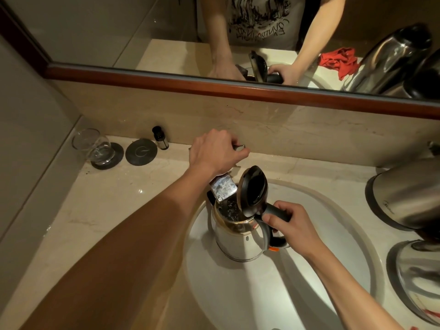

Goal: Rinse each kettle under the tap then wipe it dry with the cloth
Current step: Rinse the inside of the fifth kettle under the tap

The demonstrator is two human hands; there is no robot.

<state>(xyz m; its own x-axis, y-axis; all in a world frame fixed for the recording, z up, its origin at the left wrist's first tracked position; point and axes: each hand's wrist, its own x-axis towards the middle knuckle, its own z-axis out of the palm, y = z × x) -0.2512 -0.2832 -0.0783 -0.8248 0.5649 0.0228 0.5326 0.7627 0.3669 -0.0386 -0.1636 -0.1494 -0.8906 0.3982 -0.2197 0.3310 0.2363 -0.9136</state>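
Observation:
A steel kettle (234, 241) stands upright in the white sink (333, 270) with its black lid (253, 188) flipped open. Its mouth sits under the chrome tap spout (222, 189), and water shows inside. My right hand (289, 226) grips the kettle's black handle. My left hand (215, 152) reaches over the spout and grips the tap lever at the back of the counter. The red cloth (339, 61) shows only in the mirror, lying on the counter at the right.
Two more steel kettles stand on the counter at the right, one (409, 198) behind the other (419, 279). At the back left are a glass (95, 148) on a dark coaster, a second coaster (141, 152) and a small dark bottle (160, 138). A mirror (166, 32) hangs above.

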